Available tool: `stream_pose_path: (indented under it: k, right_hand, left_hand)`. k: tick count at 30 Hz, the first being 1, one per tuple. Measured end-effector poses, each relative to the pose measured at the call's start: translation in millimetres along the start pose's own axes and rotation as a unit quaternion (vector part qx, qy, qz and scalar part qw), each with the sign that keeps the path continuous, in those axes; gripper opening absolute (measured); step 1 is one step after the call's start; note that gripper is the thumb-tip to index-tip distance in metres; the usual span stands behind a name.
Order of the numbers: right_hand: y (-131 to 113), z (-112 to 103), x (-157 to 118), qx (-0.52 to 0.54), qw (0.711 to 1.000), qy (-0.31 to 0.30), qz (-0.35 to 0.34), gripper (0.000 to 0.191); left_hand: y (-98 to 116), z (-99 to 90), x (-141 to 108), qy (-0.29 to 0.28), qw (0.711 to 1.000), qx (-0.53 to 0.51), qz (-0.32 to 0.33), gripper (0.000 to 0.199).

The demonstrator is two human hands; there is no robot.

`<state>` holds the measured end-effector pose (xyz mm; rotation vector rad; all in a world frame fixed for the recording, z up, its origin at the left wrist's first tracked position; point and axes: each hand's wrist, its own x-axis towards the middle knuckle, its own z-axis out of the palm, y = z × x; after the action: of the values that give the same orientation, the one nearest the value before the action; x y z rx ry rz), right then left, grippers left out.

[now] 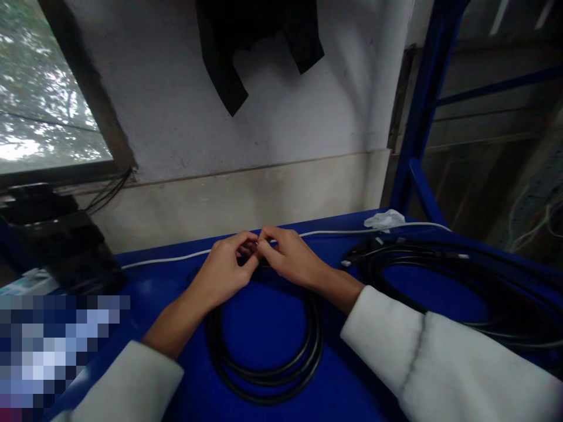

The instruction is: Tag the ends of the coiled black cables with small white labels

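A coil of black cable [264, 378] lies on the blue tabletop [264, 322] in front of me. At the coil's far side my left hand [233, 264] is closed, thumb and fingers curled in a pinch. My right hand [288, 252] meets it there, its thumb and forefinger pressed together against the left fingertips. Whatever small thing they pinch is hidden among the fingers. Both hands cover the top of the coil. Behind them a white cord [325, 232] runs along the back of the table.
A larger heap of black cables [378, 269] with plug ends lies at the right. Crumpled clear plastic [385, 219] sits at the back edge. A dark object [65, 240] stands at the left, near a blurred-out patch. A blue metal post [417, 117] rises at the back right.
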<state>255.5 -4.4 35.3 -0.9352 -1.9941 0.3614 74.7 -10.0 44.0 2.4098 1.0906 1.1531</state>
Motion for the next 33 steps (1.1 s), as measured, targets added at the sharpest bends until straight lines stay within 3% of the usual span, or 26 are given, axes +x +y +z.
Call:
stream_pose_path:
  k: [8,19,33]
  right_hand:
    - [-4,-2,-1,0.019,1.000,-0.003,0.020,0.021]
    - [-6,-2,-1,0.020,1.000,0.008,0.010,0.019]
    - [3,4,-1,0.031,0.999,0.020,-0.012,0.012]
  left_hand:
    - [3,0.6,-9,0.035,0.997,0.063,0.012,0.005]
    - [5,-2.9,-12,0.021,0.997,0.056,0.039,0.018]
    - [2,0.2,-12,0.051,0.996,0.067,0.029,0.014]
